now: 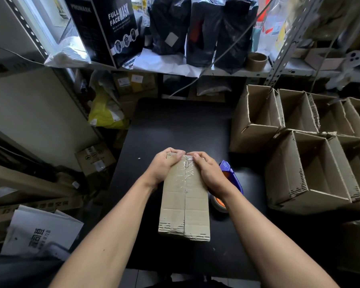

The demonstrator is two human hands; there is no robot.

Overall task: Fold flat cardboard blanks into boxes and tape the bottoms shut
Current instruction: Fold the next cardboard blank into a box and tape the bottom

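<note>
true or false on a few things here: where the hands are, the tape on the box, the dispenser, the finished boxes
1. Both hands grip the far end of the cardboard box: left hand, right hand. True.
2. Clear tape runs the seam's whole length. False: it shows on the far half only; the near seam looks bare.
3. The blue tape dispenser is in the right hand. False: it lies on the black table beside that hand.
4. Open boxes stand to the right. True.
5. The box stands on the floor. False: it is on the table.

Black mask box – yellow parcel below the shelf.
</note>
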